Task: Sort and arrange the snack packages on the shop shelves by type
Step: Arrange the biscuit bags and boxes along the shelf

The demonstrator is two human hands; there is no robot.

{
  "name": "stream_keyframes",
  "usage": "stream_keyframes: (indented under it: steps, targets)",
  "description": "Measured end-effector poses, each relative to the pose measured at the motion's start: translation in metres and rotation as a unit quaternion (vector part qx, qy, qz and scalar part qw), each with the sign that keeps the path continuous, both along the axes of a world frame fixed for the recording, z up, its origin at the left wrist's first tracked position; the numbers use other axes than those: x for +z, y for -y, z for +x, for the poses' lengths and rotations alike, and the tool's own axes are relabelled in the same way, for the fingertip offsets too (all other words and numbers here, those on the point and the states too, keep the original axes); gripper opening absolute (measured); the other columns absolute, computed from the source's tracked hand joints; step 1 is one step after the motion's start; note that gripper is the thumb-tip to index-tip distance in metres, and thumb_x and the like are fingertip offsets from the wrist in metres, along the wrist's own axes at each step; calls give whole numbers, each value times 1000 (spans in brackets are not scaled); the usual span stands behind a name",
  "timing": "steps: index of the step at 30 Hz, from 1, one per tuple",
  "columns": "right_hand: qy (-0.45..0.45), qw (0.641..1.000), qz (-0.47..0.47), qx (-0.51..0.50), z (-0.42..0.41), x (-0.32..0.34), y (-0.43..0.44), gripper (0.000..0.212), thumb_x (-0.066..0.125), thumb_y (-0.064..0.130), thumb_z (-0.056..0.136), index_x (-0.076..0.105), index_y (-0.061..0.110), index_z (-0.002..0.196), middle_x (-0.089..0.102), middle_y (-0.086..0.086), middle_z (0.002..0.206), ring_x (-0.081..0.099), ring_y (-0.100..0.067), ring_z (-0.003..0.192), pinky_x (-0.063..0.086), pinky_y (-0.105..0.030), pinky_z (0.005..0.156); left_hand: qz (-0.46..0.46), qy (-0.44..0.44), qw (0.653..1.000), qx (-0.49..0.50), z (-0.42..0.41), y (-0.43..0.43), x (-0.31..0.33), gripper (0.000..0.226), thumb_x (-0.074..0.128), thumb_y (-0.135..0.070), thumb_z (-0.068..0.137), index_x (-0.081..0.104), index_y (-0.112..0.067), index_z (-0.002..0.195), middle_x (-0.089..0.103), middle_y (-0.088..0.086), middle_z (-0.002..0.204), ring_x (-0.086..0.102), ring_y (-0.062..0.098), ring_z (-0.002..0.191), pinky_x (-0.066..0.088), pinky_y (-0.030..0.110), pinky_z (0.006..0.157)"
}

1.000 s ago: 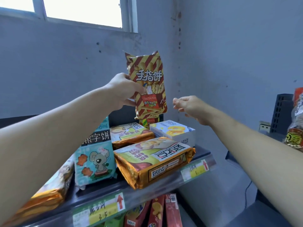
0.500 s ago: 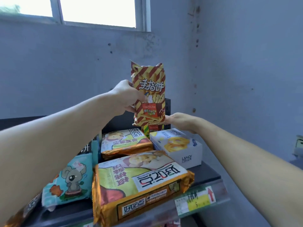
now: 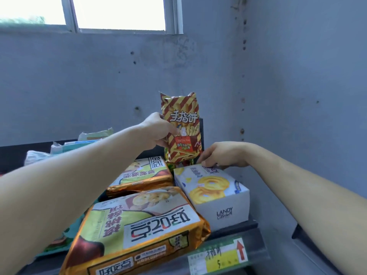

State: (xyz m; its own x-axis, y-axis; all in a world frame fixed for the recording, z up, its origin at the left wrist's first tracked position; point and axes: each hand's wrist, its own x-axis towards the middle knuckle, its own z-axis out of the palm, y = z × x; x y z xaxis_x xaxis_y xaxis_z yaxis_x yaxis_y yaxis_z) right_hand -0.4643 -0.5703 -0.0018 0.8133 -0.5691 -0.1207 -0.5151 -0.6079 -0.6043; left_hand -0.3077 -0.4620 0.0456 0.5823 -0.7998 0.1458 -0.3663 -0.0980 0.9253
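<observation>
Clenching a crinkly striped foil biscuit bag (image 3: 182, 128) upright over the shelf (image 3: 255, 225), the left hand (image 3: 156, 132) grips firmly; the right hand's (image 3: 222, 153) bent fingers (image 3: 206, 162) touch a rectangular cardboard cookie box (image 3: 216, 187), grasp unclear.

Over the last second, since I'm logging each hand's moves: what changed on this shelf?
The right hand came down from mid-air beside the striped bag to the far end of the white cookie box, fingertips now on its top. Nothing was let go: the left hand still grips the striped bag upright at the back. The orange biscuit packs and the box lie as before.
</observation>
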Motion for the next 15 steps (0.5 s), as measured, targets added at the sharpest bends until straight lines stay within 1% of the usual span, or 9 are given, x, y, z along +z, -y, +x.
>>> stream_keyframes:
  steps: [2,4,6,7,9,11,12,14,15]
  targets:
    - [29,999,-3,-14,-3,-1,5,10,58,25,91,68,24,93,68,2,100,63,-11,90,52,-21,68,10,-12,1000,-12,0,2,-5,35,67,-3,83,53,-8,115,68,11,108,69,28,91,58,47,78]
    - [80,995,-19,-52,-6,0,9,18,62,30,88,68,14,93,67,-3,100,64,-18,94,55,-27,76,17,-22,1000,-13,2,3,-11,35,67,-2,83,53,-7,115,68,11,109,69,28,92,58,46,77]
    - [135,987,-30,-84,-5,0,14,29,66,33,85,62,5,89,61,-8,90,61,-21,82,53,-29,72,23,-29,999,-20,4,6,-16,32,66,0,83,55,-7,112,67,11,110,68,29,93,58,46,76]
    - [160,983,-28,-87,-3,0,16,32,68,34,84,60,3,91,57,-8,88,58,-20,79,51,-29,69,29,-24,999,-20,3,6,-18,31,66,0,83,55,-7,110,67,12,110,68,30,94,58,47,78]
    - [198,978,11,-65,2,0,14,36,71,31,82,56,7,104,59,-3,94,60,-17,81,52,-25,68,38,-18,999,-22,3,6,-21,27,66,0,83,56,-7,108,67,14,110,67,33,96,57,49,81]
    - [215,975,55,-32,9,-1,11,34,70,24,84,57,8,111,65,1,96,66,-12,80,54,-23,66,51,-3,998,-20,3,7,-25,30,66,0,83,56,-6,111,66,14,112,66,34,97,56,49,83]
    - [214,975,60,-25,14,-2,10,30,69,21,85,60,8,111,69,-1,95,68,-12,80,56,-24,68,59,6,998,-15,4,8,-28,34,66,0,82,55,-5,113,66,14,112,66,33,97,56,48,83]
    - [203,978,38,-24,23,-5,10,18,67,18,87,64,10,103,71,-4,98,69,-18,85,57,-30,76,73,31,997,2,3,9,-34,36,69,-1,80,55,-4,113,65,14,111,67,32,96,57,47,82]
    - [191,981,20,-27,26,-7,11,12,67,19,87,65,12,96,71,-4,97,68,-18,85,57,-30,74,79,44,996,13,3,9,-36,33,70,0,79,56,-4,108,66,14,109,67,32,94,57,46,82]
